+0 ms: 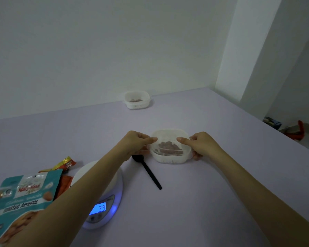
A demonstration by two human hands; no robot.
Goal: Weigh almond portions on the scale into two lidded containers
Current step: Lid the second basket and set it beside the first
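A white lidded container (170,157) with almonds (168,146) showing through its clear lid sits on the table, right of the scale. My left hand (136,143) grips its left side, thumb pressed on the lid. My right hand (198,144) grips its right side the same way. A second white container (136,103) with almonds stands far back by the wall. The white scale (103,198) is near left, its blue display lit, its platform partly under my left forearm. The teal almond bag (23,198) lies at the lower left.
A black plastic spoon (149,172) lies between the scale and the near container. Orange and yellow packets (65,164) sit behind the bag. The pale table (203,202) ends at the right edge, with red and dark items (294,132) on the floor beyond.
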